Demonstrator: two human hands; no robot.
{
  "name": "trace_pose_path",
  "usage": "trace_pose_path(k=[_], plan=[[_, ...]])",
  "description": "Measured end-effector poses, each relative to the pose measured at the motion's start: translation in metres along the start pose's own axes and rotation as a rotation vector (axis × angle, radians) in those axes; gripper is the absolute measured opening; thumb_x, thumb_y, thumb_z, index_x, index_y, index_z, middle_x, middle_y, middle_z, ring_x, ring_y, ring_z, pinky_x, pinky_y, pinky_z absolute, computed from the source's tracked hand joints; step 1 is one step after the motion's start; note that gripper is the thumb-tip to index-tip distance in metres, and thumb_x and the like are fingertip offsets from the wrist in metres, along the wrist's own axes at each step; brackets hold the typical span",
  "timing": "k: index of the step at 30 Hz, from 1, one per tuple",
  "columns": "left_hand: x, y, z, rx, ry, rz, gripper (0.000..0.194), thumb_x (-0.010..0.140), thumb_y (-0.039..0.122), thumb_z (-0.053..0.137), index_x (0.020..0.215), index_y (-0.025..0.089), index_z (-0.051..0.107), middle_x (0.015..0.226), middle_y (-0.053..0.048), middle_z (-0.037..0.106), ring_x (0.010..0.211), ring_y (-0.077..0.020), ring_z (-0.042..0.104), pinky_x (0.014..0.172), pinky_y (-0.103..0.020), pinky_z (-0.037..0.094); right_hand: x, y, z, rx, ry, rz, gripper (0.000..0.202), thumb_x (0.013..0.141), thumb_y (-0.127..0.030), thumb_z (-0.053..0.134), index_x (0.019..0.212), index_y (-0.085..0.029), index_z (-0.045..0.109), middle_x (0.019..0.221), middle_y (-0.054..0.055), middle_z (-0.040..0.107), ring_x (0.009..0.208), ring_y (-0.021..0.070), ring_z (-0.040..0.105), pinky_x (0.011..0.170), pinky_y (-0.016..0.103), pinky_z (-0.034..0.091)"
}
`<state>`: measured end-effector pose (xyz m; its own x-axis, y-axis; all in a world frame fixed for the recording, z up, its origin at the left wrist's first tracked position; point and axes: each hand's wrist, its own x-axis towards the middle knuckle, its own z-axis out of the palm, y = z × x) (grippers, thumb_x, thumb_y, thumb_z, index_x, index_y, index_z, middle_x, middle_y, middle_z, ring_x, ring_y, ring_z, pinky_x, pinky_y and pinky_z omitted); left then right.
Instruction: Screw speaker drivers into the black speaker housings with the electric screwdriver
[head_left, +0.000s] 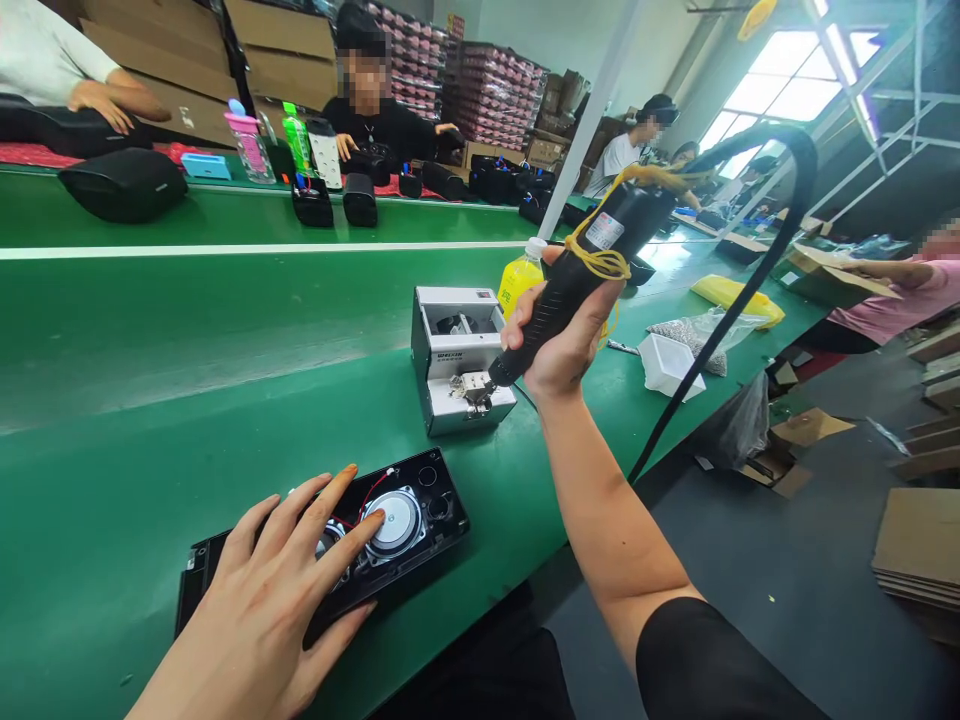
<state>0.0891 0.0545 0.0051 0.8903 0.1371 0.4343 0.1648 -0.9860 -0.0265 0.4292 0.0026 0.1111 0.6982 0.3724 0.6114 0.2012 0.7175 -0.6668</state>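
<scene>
My right hand (566,325) is wrapped round a black electric screwdriver (570,285) bound with yellow cord. Its lower end reaches the front of a grey screw feeder (466,290) lettered WEIXIN, at the metal outlet (476,387); the bit's tip is too small to make out. Below on the left lies an open black speaker housing (450,520) with round drivers (394,525) and red wires. Over it my left hand (277,570) grips the housing, fingers spread across the top and thumb along the near side. Part of the housing is hidden beneath that hand.
A yellow bottle (523,275) stands behind the feeder. To the right are a white plastic box (669,366) and a bag of screws (694,340). The screwdriver's thick black cable (720,345) loops down rightward. Co-workers sit across the green bench (225,330) among black speakers (124,185).
</scene>
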Motion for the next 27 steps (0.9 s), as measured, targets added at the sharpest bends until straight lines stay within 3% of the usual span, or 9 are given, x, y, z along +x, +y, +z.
trace_pose_path(k=[8, 19, 27], plan=[[0.001, 0.0, 0.0, 0.001, -0.005, -0.004, 0.055, 0.102, 0.034, 0.06, 0.157, 0.031, 0.059, 0.172, -0.018, 0.052, 0.147, -0.0432, 0.056, 0.113, -0.065, 0.047, -0.001, 0.003, -0.003, -0.014, -0.005, 0.023, 0.071, 0.101, -0.091, 0.05, 0.122, -0.026, 0.068, 0.062, -0.007, 0.053, 0.041, 0.0115, 0.048, 0.039, 0.024, 0.036], [0.0, -0.003, 0.0, 0.001, -0.004, 0.0, 0.056, 0.102, 0.038, 0.062, 0.157, 0.032, 0.061, 0.173, -0.018, 0.052, 0.147, -0.0438, 0.058, 0.113, -0.065, 0.048, 0.007, 0.013, 0.0, -0.052, -0.176, 0.073, 0.076, 0.102, -0.094, 0.043, 0.123, -0.024, 0.064, 0.065, -0.007, 0.054, 0.042, 0.0118, 0.048, 0.04, 0.028, 0.039], [0.0, -0.003, -0.001, -0.008, -0.021, -0.008, 0.056, 0.1, 0.037, 0.064, 0.157, 0.034, 0.062, 0.173, -0.016, 0.054, 0.147, -0.0425, 0.059, 0.113, -0.064, 0.049, 0.011, 0.014, 0.001, -0.057, -0.144, 0.118, 0.082, 0.097, -0.099, 0.042, 0.13, -0.027, 0.065, 0.065, -0.007, 0.052, 0.042, 0.0135, 0.047, 0.04, 0.031, 0.039]])
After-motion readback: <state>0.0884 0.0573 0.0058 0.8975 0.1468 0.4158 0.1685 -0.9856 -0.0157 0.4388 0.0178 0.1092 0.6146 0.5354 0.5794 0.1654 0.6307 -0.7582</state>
